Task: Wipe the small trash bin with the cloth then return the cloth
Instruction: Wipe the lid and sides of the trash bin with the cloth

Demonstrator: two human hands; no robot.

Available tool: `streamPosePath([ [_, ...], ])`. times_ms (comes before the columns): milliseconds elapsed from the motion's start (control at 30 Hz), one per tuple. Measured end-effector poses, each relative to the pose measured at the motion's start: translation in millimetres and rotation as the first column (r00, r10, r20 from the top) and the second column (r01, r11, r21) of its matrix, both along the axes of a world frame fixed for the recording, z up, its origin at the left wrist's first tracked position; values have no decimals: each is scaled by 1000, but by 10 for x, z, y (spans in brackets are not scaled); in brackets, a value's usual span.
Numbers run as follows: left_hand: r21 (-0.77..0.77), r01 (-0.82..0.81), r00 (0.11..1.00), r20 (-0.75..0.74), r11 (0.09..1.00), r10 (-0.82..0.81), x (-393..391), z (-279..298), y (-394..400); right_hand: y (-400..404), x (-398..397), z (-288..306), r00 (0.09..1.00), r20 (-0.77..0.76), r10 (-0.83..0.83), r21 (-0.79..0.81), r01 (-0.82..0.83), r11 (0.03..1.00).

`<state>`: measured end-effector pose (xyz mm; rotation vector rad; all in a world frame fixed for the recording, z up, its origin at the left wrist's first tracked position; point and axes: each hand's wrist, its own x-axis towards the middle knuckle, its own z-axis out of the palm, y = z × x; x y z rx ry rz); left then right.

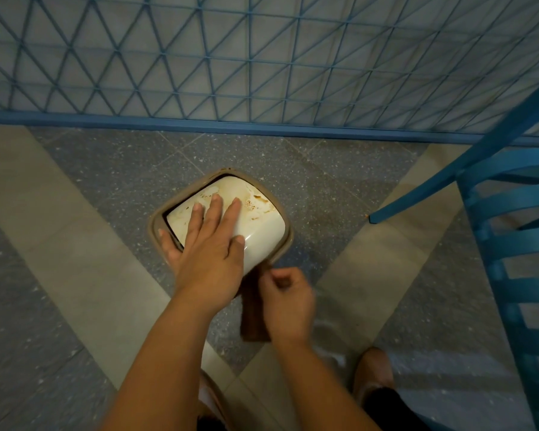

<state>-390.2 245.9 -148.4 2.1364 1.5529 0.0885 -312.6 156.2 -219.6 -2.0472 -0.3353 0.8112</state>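
Cream, brown-stained lid [255,213] on small trash bin [282,244] | left hand [207,253] flat, released | right hand [285,303] grip clenched on brown cloth [252,315]

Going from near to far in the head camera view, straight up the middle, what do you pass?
Right hand pinching the brown cloth → left hand flat on the bin's white lid → speckled floor tiles → blue rail → blue mesh fence.

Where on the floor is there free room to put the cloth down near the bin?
Free: the floor left of the bin, and the strip between the bin and the blue rail. Crowded: right, where the chair stands, and below the bin, where the left hand, the right hand with the cloth, and the feet are.
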Motion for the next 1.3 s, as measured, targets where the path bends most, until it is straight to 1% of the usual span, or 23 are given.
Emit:
streamPosePath([
  [33, 0, -4, 1000, 2, 1000, 4, 4, -1, -1, 81, 122, -3, 992, -43, -121, 2, 122, 993],
  [100, -5, -8, 1000, -2, 1000, 8, 14, 0, 1, 228, 267, -30, 931, -182, -316, 3, 322, 947],
  [167, -9, -16, 1000, -5, 1000, 16, 20, -5, 2, 293, 223, -57, 869, -284, -405, -1, 423, 906],
  [200, -11, -20, 1000, -3, 1000, 20, 21, -7, -1, 284, 152, -74, 860, -293, -418, -5, 435, 900],
  [267, -8, -21, 1000, 0, 1000, 21, 23, -8, -4, 196, -40, -78, 874, -292, -389, -13, 403, 915],
  [333, -1, -16, 1000, -10, 1000, 16, 19, -8, 1, 91, -223, -66, 892, -311, -327, -27, 336, 941],
  [433, 0, -9, 1000, -8, 1000, 9, 11, -8, -1, 39, -288, -49, 913, -311, -263, -14, 272, 962],
  [467, 4, -10, 1000, 0, 1000, 10, 9, -9, -4, 67, -235, -51, 921, -291, -260, -7, 270, 963],
  [600, 12, -10, 1000, 13, 1000, 10, 15, -10, -12, 283, 208, -78, 900, -249, -359, 7, 372, 928],
  [700, 8, -13, 1000, 24, 1000, 13, 30, -14, -16, 495, 595, -57, 917, -218, -333, -1, 341, 940],
  [767, 10, -15, 1000, 23, 1000, 15, 27, -21, -17, 624, 744, -37, 919, -259, -298, -8, 306, 952],
  [800, 11, -15, 1000, 23, 1000, 15, 26, -24, -17, 661, 766, -28, 919, -267, -288, -8, 297, 955],
  [867, 15, -19, 1000, 19, 1000, 19, 32, -28, -21, 651, 741, -27, 931, -235, -279, -2, 286, 958],
  [933, 19, -25, 1000, 17, 999, 25, 43, -31, -21, 494, 597, -16, 944, -183, -273, 5, 279, 960],
  [967, 22, -27, 999, 18, 999, 27, 46, -32, -19, 380, 498, -23, 948, -182, -261, 4, 266, 964],
  [1033, 24, -27, 999, 27, 999, 27, 44, -35, -16, 195, 311, -52, 945, -241, -219, 9, 228, 974],
  [1100, 24, -21, 999, 39, 999, 20, 34, -36, -21, 150, 248, -66, 933, -286, -218, 2, 228, 974],
  [1233, 18, -21, 999, 44, 1000, 20, 21, -35, -22, 369, 533, -43, 939, -223, -262, 10, 271, 963],
  [1300, 18, -19, 999, 46, 1000, 19, 23, -32, -21, 555, 711, -9, 942, -241, -235, -2, 242, 970],
])
